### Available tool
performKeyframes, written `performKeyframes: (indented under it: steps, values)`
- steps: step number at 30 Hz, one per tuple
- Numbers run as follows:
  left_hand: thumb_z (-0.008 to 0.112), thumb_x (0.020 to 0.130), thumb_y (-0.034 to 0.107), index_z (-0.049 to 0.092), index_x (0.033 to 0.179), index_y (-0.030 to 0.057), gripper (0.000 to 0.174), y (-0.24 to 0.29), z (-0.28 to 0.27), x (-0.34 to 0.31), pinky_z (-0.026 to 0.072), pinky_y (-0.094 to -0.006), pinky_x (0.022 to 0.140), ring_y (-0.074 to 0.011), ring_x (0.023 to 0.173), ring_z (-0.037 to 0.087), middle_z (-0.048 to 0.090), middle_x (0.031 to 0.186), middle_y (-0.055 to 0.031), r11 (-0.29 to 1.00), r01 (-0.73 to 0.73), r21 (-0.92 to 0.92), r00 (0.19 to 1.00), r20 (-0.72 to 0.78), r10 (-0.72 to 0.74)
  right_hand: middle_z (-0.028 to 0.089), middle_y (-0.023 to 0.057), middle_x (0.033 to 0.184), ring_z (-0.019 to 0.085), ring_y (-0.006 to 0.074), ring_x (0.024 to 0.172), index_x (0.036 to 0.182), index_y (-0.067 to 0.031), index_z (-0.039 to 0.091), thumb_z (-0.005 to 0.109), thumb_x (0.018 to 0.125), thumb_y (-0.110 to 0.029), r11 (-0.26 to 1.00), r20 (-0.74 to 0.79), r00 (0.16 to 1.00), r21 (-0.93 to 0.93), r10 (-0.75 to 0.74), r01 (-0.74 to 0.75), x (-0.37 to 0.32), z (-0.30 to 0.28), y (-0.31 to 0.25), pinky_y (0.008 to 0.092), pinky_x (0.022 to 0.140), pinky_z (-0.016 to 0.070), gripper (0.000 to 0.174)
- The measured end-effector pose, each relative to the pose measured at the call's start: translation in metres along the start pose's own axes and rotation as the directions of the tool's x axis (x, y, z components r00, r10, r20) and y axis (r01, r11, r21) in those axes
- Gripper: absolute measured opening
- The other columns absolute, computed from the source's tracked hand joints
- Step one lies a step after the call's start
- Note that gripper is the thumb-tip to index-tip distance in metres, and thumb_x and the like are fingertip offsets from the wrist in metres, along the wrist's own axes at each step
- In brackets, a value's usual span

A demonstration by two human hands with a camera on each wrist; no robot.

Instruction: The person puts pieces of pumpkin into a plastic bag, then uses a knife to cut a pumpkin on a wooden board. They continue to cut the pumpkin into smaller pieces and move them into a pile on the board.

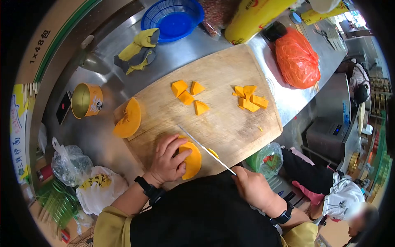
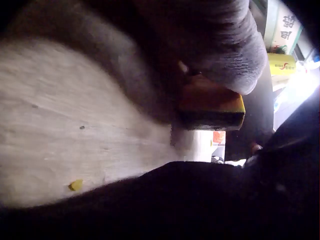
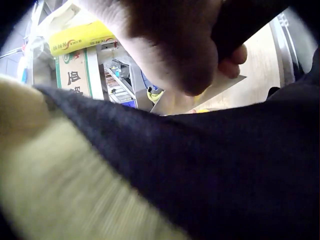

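Note:
My left hand [image 1: 166, 160] holds a curved piece of pumpkin [image 1: 193, 163] at the near edge of the wooden cutting board [image 1: 164, 119]. In the left wrist view the fingers bend over the top of this pumpkin piece [image 2: 212, 102]. My right hand [image 1: 254, 188] grips a kitchen knife [image 1: 207, 152] by its dark handle [image 3: 245, 25]. Its blade lies just right of the held piece, and a thin strip of pumpkin [image 1: 213, 153] shows past it. Pumpkin chunks [image 1: 186, 97] are scattered mid-board, with another cluster [image 1: 249, 103] at the right. A larger pumpkin wedge [image 1: 131, 119] rests at the left end.
Yellow-grey gloves [image 1: 140, 51] and a blue basket [image 1: 173, 20] are beyond the board. An open tin [image 1: 87, 101] stands left, a red plastic bag [image 1: 297, 59] right. Plastic bags [image 1: 101, 187] crowd the lower left. Another person [image 1: 341, 195] is at the right.

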State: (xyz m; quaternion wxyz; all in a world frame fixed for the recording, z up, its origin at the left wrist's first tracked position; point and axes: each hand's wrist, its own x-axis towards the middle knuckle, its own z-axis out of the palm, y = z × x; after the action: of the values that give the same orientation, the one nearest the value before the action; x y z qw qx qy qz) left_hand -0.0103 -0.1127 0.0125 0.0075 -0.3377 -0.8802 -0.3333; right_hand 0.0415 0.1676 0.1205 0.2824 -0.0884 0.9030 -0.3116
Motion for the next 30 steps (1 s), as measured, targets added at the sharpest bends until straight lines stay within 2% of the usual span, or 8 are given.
performKeyframes:
  steps: [4, 10, 13, 16, 22, 25, 28, 30]
  values:
    - [0.065, 0.075, 0.025, 0.059, 0.12, 0.0155, 0.046, 0.002, 0.001, -0.005, 0.0356, -0.0558, 0.106, -0.0379, 0.123, 0.046, 0.05, 0.128, -0.015, 0.999, 0.022, 0.043, 1.0, -0.006, -0.022, 0.062, 0.0159, 0.081, 0.063, 0.0382, 0.066, 0.108, -0.0051, 0.051, 0.059, 0.09, -0.009, 1.0, -0.016, 1.0, -0.016, -0.012, 0.011, -0.011, 0.01, -0.005, 0.0453, 0.056, 0.0515, 0.02]
    - [0.066, 0.078, 0.026, 0.058, 0.121, 0.0134, 0.045, -0.001, 0.009, -0.015, 0.0365, -0.0558, 0.103, -0.0429, 0.12, 0.044, 0.045, 0.13, -0.0203, 0.998, 0.024, 0.063, 1.0, -0.021, -0.023, 0.057, 0.0126, 0.081, 0.065, 0.0325, 0.065, 0.103, -0.0019, 0.049, 0.054, 0.082, -0.002, 0.991, -0.037, 0.998, -0.127, -0.055, 0.05, -0.017, 0.015, -0.016, 0.0403, 0.053, 0.0536, 0.022]
    - [0.065, 0.079, 0.026, 0.059, 0.12, 0.0129, 0.044, -0.003, 0.011, -0.017, 0.0368, -0.0555, 0.102, -0.0431, 0.12, 0.044, 0.046, 0.129, -0.0203, 0.999, 0.025, 0.034, 0.999, -0.028, -0.024, 0.057, 0.0127, 0.081, 0.065, 0.0318, 0.064, 0.103, -0.002, 0.048, 0.054, 0.083, -0.002, 0.989, -0.021, 0.999, -0.145, -0.035, 0.032, -0.017, 0.017, -0.02, 0.0398, 0.053, 0.0537, 0.021]
    - [0.065, 0.08, 0.026, 0.059, 0.12, 0.0131, 0.043, -0.005, 0.012, -0.017, 0.0373, -0.0542, 0.102, -0.0431, 0.12, 0.045, 0.046, 0.129, -0.0203, 1.0, 0.015, 0.024, 0.999, -0.044, -0.013, 0.057, 0.0134, 0.081, 0.065, 0.0322, 0.064, 0.104, -0.0019, 0.047, 0.054, 0.083, -0.002, 0.987, 0.007, 1.0, -0.161, -0.012, 0.013, -0.017, 0.02, -0.023, 0.0404, 0.053, 0.0538, 0.021]
    - [0.065, 0.081, 0.026, 0.058, 0.122, 0.0155, 0.043, -0.005, 0.01, -0.013, 0.0381, -0.0515, 0.102, -0.0404, 0.119, 0.046, 0.048, 0.129, -0.0174, 1.0, 0.001, -0.02, 0.998, -0.066, -0.003, 0.061, 0.0196, 0.076, 0.062, 0.0414, 0.062, 0.104, -0.0049, 0.047, 0.055, 0.089, -0.007, 0.993, 0.084, 0.991, -0.068, 0.103, -0.098, -0.009, 0.006, -0.029, 0.0491, 0.055, 0.0503, 0.017]
    - [0.064, 0.082, 0.026, 0.057, 0.123, 0.0165, 0.043, -0.005, 0.008, -0.012, 0.0385, -0.0506, 0.102, -0.0386, 0.119, 0.047, 0.049, 0.129, -0.0156, 1.0, -0.011, 0.012, 0.998, -0.061, 0.012, 0.06, 0.0181, 0.08, 0.064, 0.0395, 0.066, 0.103, -0.0013, 0.043, 0.052, 0.083, 0.001, 0.992, 0.118, 0.991, -0.112, 0.068, -0.055, -0.001, 0.002, -0.033, 0.0461, 0.056, 0.0529, 0.022]
    - [0.064, 0.081, 0.026, 0.056, 0.122, 0.0166, 0.042, -0.005, 0.006, -0.011, 0.0387, -0.05, 0.102, -0.0373, 0.119, 0.048, 0.049, 0.129, -0.0149, 1.0, -0.006, 0.001, 0.998, -0.059, 0.006, 0.061, 0.0202, 0.078, 0.064, 0.0401, 0.066, 0.104, -0.0014, 0.043, 0.053, 0.083, 0.0, 0.992, 0.093, 0.995, -0.127, 0.034, -0.023, 0.019, 0.019, -0.022, 0.0471, 0.058, 0.0525, 0.023]
    - [0.065, 0.08, 0.025, 0.056, 0.12, 0.0162, 0.042, -0.005, 0.007, -0.011, 0.039, -0.0501, 0.101, -0.0368, 0.117, 0.049, 0.05, 0.127, -0.0146, 1.0, -0.006, -0.012, 0.997, -0.079, 0.005, 0.061, 0.0221, 0.074, 0.062, 0.0428, 0.067, 0.101, -0.0031, 0.042, 0.053, 0.09, -0.008, 0.997, 0.07, 0.997, -0.078, 0.017, -0.011, 0.042, 0.035, -0.013, 0.0492, 0.058, 0.0505, 0.016]
